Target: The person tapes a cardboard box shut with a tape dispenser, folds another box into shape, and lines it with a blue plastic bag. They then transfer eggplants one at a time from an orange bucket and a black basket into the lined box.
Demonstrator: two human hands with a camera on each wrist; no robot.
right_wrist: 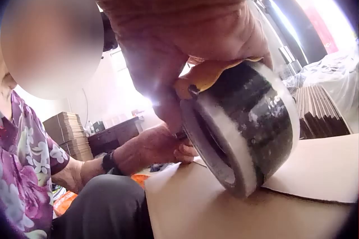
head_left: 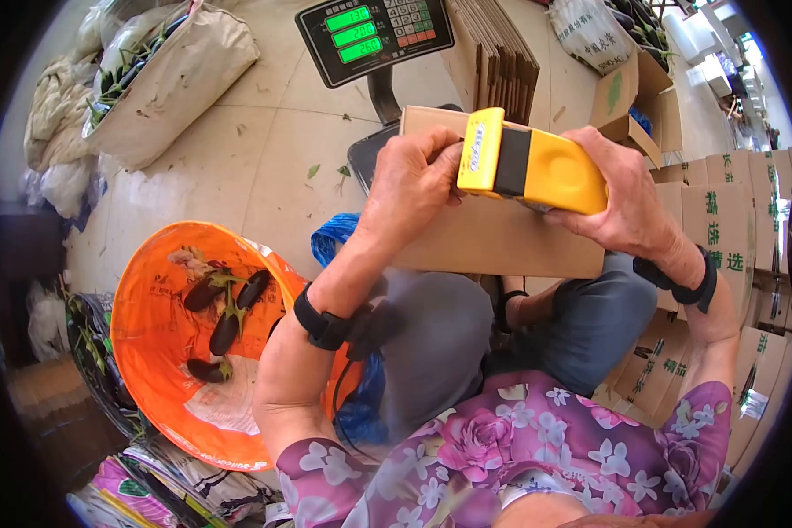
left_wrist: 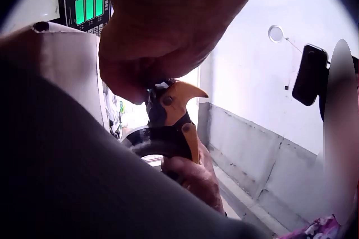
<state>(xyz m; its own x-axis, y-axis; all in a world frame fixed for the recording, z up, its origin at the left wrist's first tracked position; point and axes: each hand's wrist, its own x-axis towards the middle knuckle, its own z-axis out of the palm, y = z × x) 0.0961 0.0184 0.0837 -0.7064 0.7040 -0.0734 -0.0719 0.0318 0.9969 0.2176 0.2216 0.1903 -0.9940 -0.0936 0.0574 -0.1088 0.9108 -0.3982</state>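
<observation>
A yellow tape dispenser (head_left: 554,167) is held over a cardboard box (head_left: 493,238) near the person's knees. My right hand (head_left: 625,189) grips its rounded rear end. At its front end, my left hand (head_left: 409,180) has thumb and fingertips pinched together, close to the cutting edge. The fingers hide the free end of the tape. In the right wrist view, the dispenser carries a thick tape roll (right_wrist: 252,121), dark on its outer face, low over the cardboard. The left wrist view shows the dispenser's pointed yellow side (left_wrist: 188,90) just below the left fingers.
A scale with a lit green display (head_left: 356,35) stands beyond the box, beside stacked flat cardboard (head_left: 502,62). On the left is an orange bucket (head_left: 141,290) with several eggplants. A sack of eggplants (head_left: 185,88) lies farther back. Printed cartons (head_left: 717,229) are stacked on the right.
</observation>
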